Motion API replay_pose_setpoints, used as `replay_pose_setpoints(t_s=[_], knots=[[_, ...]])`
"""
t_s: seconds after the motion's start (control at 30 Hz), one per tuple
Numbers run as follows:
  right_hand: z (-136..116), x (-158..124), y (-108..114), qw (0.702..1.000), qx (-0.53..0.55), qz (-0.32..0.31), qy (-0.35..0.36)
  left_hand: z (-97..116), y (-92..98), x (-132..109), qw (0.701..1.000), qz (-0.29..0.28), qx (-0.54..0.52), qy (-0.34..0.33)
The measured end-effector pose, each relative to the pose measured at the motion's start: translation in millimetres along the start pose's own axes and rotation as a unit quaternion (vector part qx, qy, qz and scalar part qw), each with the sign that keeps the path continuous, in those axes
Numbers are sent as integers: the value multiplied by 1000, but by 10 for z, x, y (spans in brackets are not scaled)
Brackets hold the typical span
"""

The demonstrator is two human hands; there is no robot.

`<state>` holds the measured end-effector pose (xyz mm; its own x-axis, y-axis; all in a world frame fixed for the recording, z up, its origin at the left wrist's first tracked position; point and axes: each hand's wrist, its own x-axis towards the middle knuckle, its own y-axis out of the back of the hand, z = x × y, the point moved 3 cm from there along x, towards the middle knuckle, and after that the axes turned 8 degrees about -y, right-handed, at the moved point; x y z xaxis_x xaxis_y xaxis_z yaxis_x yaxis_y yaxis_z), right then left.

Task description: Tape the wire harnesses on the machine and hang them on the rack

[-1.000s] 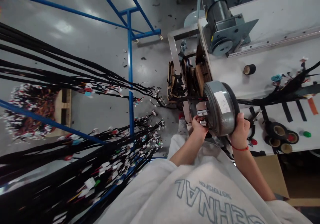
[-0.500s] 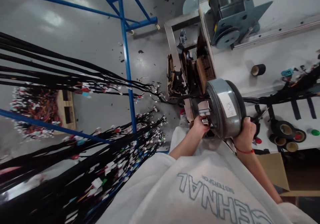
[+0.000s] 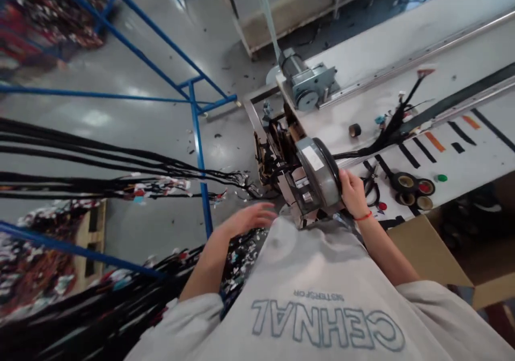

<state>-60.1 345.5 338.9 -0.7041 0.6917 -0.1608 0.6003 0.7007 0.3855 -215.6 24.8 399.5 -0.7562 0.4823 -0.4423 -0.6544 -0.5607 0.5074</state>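
Observation:
A grey round drum-shaped device [image 3: 317, 174] with a white label sits at the left end of the white workbench [image 3: 462, 152]. My right hand [image 3: 352, 192] grips its right rim, fingers wrapped on it; a red string is round that wrist. My left hand [image 3: 251, 217] hangs in the air left of the device, fingers stretched out, holding nothing, slightly blurred. A black wire harness [image 3: 386, 130] runs from the device across the bench.
Blue metal rack [image 3: 199, 152] at left carries many black wire bundles [image 3: 100, 168] with white connectors. Tape rolls [image 3: 414, 186], scissors [image 3: 372, 184] and a green button lie on the bench. A grey motor [image 3: 308, 85] is mounted behind. A cardboard box [image 3: 430, 248] stands lower right.
My left hand let go of the device's front and moved left, opening. The view swung up and back, showing more bench and floor. My right hand stays on the rim.

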Motion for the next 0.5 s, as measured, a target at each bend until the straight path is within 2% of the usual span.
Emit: replay_pose_setpoints(t_s=[0.03, 0.1, 0.17, 0.2, 0.27, 0.33, 0.37, 0.43, 0.47, 0.5], knots=[[56, -2, 139, 999, -35, 32, 22, -13, -62, 45, 999, -10, 35, 27], [253, 4, 476, 980, -138, 137, 33, -16, -177, 163, 991, -34, 105, 76], [515, 35, 804, 933, -260, 248, -15, -4, -225, 294, 976, -69, 176, 109], [641, 65, 929, 908, -311, 276, -50, 3, -223, 360, 965, -91, 212, 121], [821, 139, 1086, 871, -383, 284, -115, 20, -184, 490, 948, -122, 265, 130], [839, 154, 1137, 859, -411, 271, -145, 39, -149, 617, 946, -139, 275, 104], [777, 106, 1135, 860, -406, 274, -143, 51, -158, 677, 961, -147, 222, 70], [539, -138, 1077, 883, -355, 287, -109, 67, -236, 770, 985, -170, 0, -4], [391, -329, 1013, 903, -309, 281, -95, 60, -308, 800, 971, -194, -136, -20], [240, -553, 919, 928, -244, 269, -86, 36, -398, 819, 941, -222, -255, -16]])
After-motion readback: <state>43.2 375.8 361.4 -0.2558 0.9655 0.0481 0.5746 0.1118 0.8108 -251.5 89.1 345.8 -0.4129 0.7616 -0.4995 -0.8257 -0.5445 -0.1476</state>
